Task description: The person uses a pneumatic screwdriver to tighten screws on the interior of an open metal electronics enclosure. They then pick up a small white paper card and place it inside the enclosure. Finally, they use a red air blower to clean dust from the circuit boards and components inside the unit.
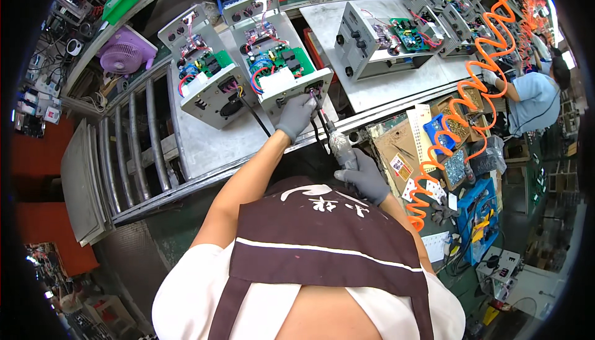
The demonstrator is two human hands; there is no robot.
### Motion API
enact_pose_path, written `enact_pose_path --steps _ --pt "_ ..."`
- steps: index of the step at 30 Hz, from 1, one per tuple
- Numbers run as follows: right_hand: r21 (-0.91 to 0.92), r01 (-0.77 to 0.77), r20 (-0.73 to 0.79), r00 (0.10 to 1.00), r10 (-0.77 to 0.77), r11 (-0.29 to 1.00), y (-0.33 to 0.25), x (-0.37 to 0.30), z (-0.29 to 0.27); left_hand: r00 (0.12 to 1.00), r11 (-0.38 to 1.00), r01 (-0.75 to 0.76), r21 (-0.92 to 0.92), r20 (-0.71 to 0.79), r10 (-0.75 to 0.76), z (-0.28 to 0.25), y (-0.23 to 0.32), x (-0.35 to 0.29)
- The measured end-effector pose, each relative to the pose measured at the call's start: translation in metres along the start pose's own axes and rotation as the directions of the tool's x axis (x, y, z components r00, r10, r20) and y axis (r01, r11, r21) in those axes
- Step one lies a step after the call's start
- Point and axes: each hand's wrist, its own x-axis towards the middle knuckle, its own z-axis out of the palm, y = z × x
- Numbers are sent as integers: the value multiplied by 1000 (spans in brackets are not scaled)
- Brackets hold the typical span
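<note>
My right hand, in a grey glove, is wrapped round a power screwdriver with a taped, worn body. Its bit slants up and left to the near panel of an open grey device. Close to the bit's tip, my gloved left hand has its fingers pinched together against that panel; what they hold is too small to make out. Inside the device a green circuit board with wires shows. To its left stands a similar open device with a black cable at its panel.
More open devices stand on the bench at right. Orange coiled air hoses hang at right, above boxes of small parts. Metal rollers lie at left, near a purple fan. Another person works at far right.
</note>
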Motion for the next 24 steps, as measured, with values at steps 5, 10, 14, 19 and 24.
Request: enact_pose_path --steps 5,10,14,19,24 --pt "-108 61 -8 998 -63 992 7 6 0 999 1000 -7 13 -51 7 4 -8 0" --pt "-279 61 -84 993 -87 958 -6 1 5 999 999 -5 -34 -34 3 3 -13 3" --pt "-388 -11 -122 992 -40 921 -10 3 11 997 996 81 -44 20 -80 -5 -17 4" --pt "-320 9 -95 995 -42 947 -1 5 14 997 1000 -6 -13 83 7 -8 -17 9" --pt "-328 15 -97 994 -50 944 -6 3 15 989 993 113 -44 104 -108 -8 -7 9"
